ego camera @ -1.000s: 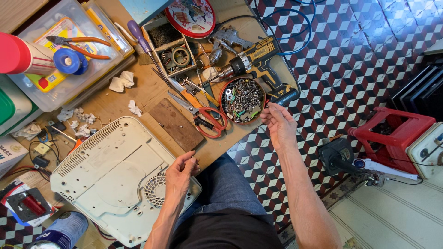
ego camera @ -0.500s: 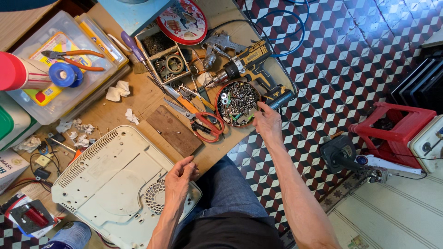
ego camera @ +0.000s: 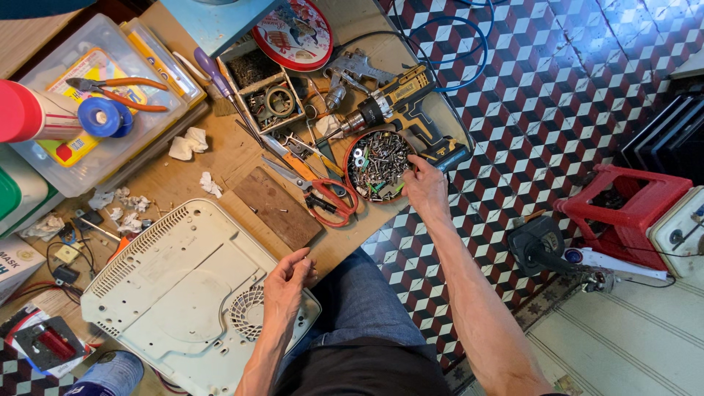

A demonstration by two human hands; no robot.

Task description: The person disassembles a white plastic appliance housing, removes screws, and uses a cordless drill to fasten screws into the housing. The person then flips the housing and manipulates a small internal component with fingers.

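— Which step is this, would you say?

— Fetching a fastener, by my reading. The right hand (ego camera: 424, 189) is at the round tin of screws (ego camera: 378, 166), fingers curled over its near rim and touching it; whether anything is pinched between them I cannot tell.

— And the left hand (ego camera: 287, 282)?

— Loosely closed, fingertips drawn together at the corner of the white appliance casing (ego camera: 183, 293), just beside its fan grille (ego camera: 249, 315). It may hold something small (too tiny to make out), so I won't say it does.

— Where does everything sit?

— The casing lies flat on the counter (ego camera: 227, 158), its near end jutting past the edge towards the lap. The tin stands at the counter's edge, between the yellow cordless drill (ego camera: 403, 110) and the red-handled scissors (ego camera: 330, 198).

— The next move?

— Probably a careful pick: one screw of the right size out of a tangled heap, then over to the casing.
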